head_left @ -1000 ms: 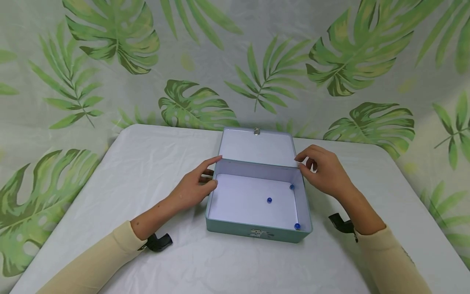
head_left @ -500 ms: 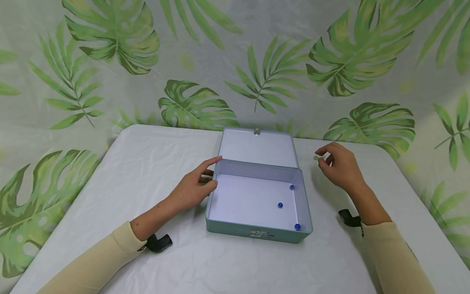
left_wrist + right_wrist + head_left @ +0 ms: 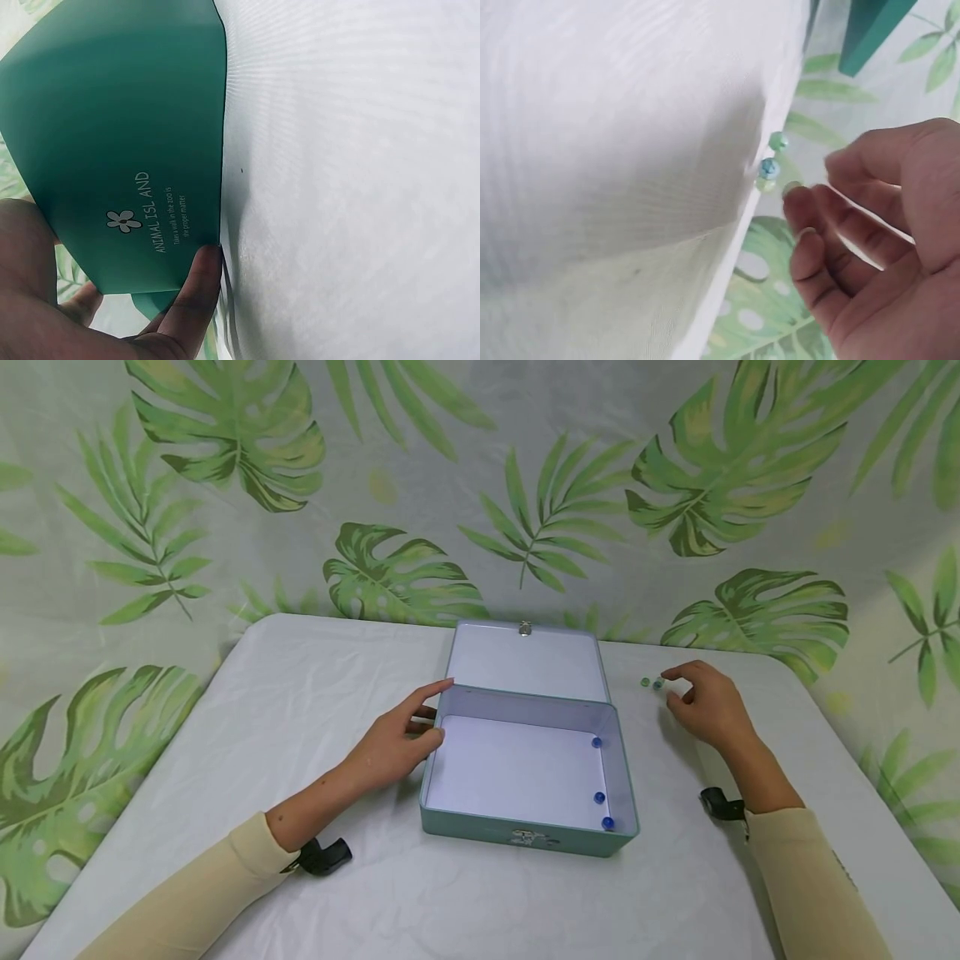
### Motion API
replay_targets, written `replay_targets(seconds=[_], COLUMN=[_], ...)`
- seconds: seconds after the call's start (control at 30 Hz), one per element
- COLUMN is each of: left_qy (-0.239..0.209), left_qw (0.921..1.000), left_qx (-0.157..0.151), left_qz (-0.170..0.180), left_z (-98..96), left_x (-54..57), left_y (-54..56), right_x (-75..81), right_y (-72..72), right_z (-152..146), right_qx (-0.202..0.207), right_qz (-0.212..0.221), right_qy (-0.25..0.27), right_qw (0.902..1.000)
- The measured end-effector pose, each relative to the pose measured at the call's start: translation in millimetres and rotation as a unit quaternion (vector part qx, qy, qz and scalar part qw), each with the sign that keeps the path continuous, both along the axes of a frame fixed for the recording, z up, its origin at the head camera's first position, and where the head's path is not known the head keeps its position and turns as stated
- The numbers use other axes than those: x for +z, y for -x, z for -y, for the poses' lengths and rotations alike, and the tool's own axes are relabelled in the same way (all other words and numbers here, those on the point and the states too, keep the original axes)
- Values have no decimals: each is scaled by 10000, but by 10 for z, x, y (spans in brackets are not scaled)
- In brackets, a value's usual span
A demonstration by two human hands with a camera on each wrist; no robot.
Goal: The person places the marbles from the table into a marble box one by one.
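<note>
The left hand [image 3: 392, 745], fingers apart, touches the "ANIMAL ISLAND" box [image 3: 142, 112]. Beads [image 3: 769, 168] lie beside the right hand [image 3: 708, 706], also unclosed.

And there's the green box [image 3: 468, 827] flat on the desk [image 3: 540, 906], lid [image 3: 527, 656] laid right back, white interior showing; the left hand [image 3: 393, 739] rests against its left wall, printed ANIMAL ISLAND; inside, three blue beads [image 3: 599, 797] line the right side, one at the far corner, two towards the near one; and out right of the lid, a green bead [image 3: 645, 682], a blue-patterned bead [image 3: 769, 167] and a pale green bead [image 3: 765, 184] bunch just beside the right hand [image 3: 708, 703].
</note>
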State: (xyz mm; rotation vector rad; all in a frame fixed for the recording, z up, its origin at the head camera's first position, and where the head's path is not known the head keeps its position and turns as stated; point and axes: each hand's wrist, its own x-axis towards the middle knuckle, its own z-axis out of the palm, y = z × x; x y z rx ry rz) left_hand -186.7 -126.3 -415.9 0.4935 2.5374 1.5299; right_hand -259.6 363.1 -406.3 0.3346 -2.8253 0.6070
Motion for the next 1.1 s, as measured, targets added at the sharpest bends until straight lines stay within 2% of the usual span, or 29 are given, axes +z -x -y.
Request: replay_targets(seconds=[0.3,0.6,1.1], left_qy=[33,34,52], left_qw=[10000,10000,10000], left_qx=[22,35,35], left_qz=[13,8,10], left_z=[4,-5,-6], left_x=[1,1,5], left_y=[-3,-8,-9], right_x=[-52,-98,-111], right_y=[44,71,54], right_z=[-25,-37,-6], right_qx=[220,561,444], right_qz=[451,699,634], right_qy=[-237,-673,-564], right_qw=[9985,9937,9954])
